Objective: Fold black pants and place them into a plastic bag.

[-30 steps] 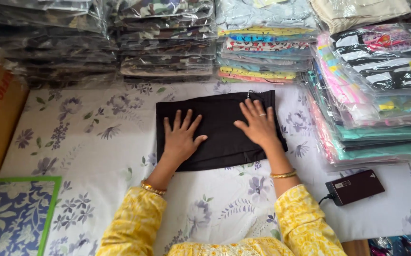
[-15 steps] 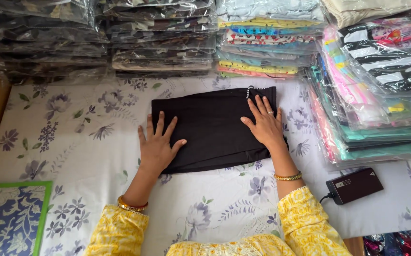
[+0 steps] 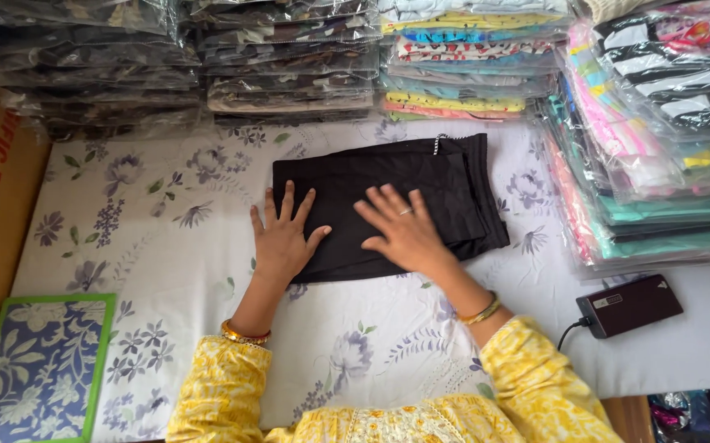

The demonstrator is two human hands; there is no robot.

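While the folded black garment [image 3: 388, 205] is lying on the floral sheet [image 3: 150, 246], both hands are pressing it flat: left hand [image 3: 283, 239] spread on its near-left corner, right hand [image 3: 404, 234] open at the middle. Even strokes outward would best keep edges squared. Plastic-wrapped stacks [image 3: 289, 74] are crowding behind; their contents are blurring under glare.

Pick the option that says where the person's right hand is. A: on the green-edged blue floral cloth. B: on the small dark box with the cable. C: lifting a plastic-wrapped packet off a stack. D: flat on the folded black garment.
D: the right hand lies palm down, fingers spread, on the folded black garment, beside the left hand, which rests at the garment's left edge.
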